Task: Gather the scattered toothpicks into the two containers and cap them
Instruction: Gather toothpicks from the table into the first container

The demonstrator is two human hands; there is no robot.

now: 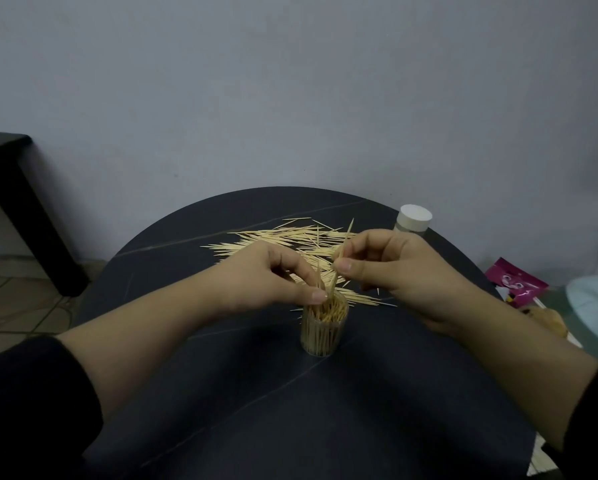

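While over container, toothpick near-upright.

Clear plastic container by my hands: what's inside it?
The clear plastic container is packed nearly to its rim with upright wooden toothpicks. The left hand, pinching a few at the rim, covers the left edge, so the fill there is hidden.

dark round table | loose toothpicks | open container | capped container
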